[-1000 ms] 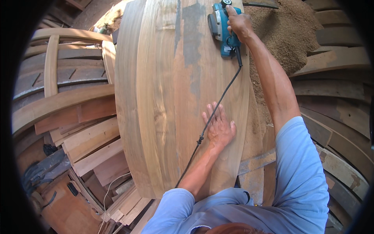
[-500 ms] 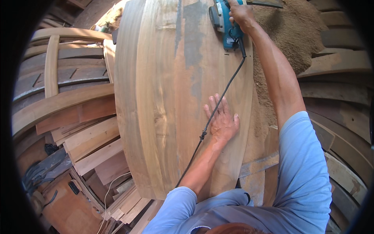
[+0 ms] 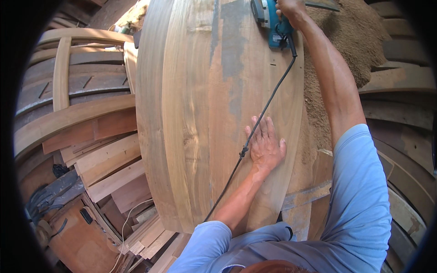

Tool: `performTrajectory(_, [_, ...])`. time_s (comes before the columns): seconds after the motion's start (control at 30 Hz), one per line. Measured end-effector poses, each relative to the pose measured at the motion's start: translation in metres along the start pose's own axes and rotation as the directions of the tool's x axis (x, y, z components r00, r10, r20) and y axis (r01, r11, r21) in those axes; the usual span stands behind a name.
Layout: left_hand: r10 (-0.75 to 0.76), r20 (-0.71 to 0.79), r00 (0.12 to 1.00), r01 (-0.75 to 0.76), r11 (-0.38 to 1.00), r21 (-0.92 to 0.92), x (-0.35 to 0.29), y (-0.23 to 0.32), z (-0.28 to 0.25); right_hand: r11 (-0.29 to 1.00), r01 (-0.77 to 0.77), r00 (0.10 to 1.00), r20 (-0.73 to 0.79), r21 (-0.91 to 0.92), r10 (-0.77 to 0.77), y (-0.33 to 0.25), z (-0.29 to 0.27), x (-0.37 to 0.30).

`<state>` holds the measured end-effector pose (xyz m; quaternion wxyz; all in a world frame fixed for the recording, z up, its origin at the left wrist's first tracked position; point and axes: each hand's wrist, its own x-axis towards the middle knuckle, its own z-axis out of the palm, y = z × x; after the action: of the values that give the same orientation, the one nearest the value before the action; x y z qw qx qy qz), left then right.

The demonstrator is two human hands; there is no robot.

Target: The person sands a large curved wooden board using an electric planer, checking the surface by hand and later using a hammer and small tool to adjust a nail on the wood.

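Observation:
A broad wooden panel (image 3: 180, 113) of joined boards lies before me, with grey unplaned-looking patches on its far half. At its far right end, my right hand (image 3: 291, 11) is closed around the handle of a teal electric planer (image 3: 278, 37), which rests on the wood; its front runs out of the picture. My left hand (image 3: 266, 144) lies flat on the panel's nearer right part, fingers spread. The planer's black cord (image 3: 275, 94) runs back across the left fingers, has a knot near that hand, and passes under my left arm.
Sawdust and shavings (image 3: 346, 45) are heaped along the panel's right side. Curved planks (image 3: 400, 107) are stacked at the right. On the left stand a wooden frame (image 3: 61, 75), piled offcuts (image 3: 109, 159) and a bundle of dark cable (image 3: 41, 200).
My right hand has pushed the planer a little farther away along the panel, and its cord has followed. My left hand stays flat in about the same spot. The whole view has shifted slightly.

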<state>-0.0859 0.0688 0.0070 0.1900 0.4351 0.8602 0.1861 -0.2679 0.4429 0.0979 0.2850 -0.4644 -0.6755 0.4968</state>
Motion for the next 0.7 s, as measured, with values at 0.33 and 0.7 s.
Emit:
performTrajectory(0.33, [0.032,-0.034,0.999,-0.033,0.999,-0.03,-0.005,-0.001,0.008,0.999,0.016,1.0,0.002,-0.039,-0.016,-0.004,0.001,0.02])
performTrajectory(0.7, [0.02,-0.013,1.0,-0.02,0.999,-0.044,-0.006,0.0,0.006,0.998,0.034,0.999,0.004,-0.058,-0.034,-0.013,0.008,0.037])
